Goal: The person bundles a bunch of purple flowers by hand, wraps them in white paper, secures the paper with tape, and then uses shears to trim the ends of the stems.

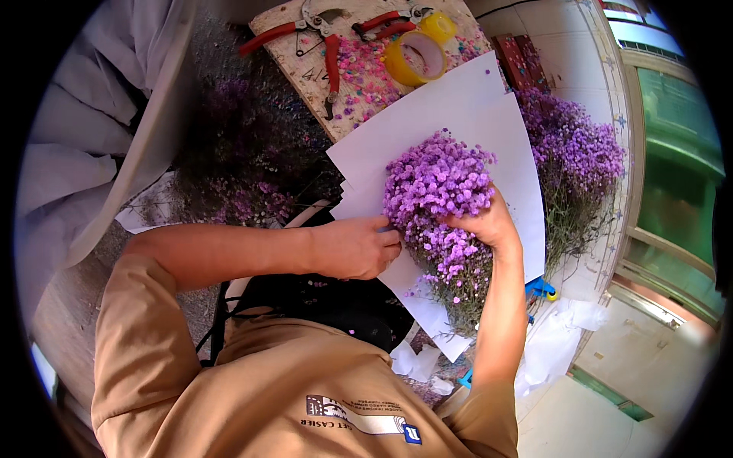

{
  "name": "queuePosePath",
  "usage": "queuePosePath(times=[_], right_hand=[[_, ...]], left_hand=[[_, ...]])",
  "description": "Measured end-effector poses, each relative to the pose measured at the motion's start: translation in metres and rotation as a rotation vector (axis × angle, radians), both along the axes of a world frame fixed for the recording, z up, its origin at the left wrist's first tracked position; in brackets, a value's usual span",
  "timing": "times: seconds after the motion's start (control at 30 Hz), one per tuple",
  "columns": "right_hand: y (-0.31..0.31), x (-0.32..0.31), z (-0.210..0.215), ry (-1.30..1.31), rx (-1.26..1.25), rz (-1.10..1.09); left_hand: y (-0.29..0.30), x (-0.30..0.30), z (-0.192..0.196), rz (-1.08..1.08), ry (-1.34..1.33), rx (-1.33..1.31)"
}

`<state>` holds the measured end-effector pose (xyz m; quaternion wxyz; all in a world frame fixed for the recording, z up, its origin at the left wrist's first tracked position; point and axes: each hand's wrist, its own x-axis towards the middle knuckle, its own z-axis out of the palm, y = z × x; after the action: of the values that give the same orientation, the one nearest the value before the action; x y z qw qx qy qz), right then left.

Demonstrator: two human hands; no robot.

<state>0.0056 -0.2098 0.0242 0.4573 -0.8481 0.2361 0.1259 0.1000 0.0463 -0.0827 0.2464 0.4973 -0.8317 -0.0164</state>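
Note:
A bunch of small purple flowers (439,179) lies over large white paper sheets (366,156), its thin green-brown stems pointing toward me. My right hand (492,221) is closed around the bunch from its right side, with some fingers hidden among the blossoms. At the left edge of the bunch is my left hand (359,248), its fingers curled in. The blossoms hide its fingertips, and what they pinch cannot be made out.
On a worn board (305,69) lie red-handled pruning shears (332,61), a second pair (389,23), and yellow tape rolls (414,59) among loose petals. More purple flowers (573,153) stand at right; darker bunches (244,153) lie left. Crumpled white paper (561,328) sits near a blue-handled tool (540,288).

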Motion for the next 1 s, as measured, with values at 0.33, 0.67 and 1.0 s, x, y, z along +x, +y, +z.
queuePosePath(times=[0.33, 0.67, 1.0], right_hand=[[-0.004, -0.005, -0.006, -0.023, 0.055, -0.116], [-0.009, -0.002, -0.005, -0.100, 0.114, -0.047], [0.041, -0.028, -0.009, -0.121, 0.147, 0.199]], left_hand=[[-0.006, 0.017, 0.004, -0.032, 0.018, -0.137], [-0.011, 0.021, 0.042, 0.133, -0.122, -0.338], [-0.034, 0.014, 0.101, 0.061, -0.012, -0.085]])
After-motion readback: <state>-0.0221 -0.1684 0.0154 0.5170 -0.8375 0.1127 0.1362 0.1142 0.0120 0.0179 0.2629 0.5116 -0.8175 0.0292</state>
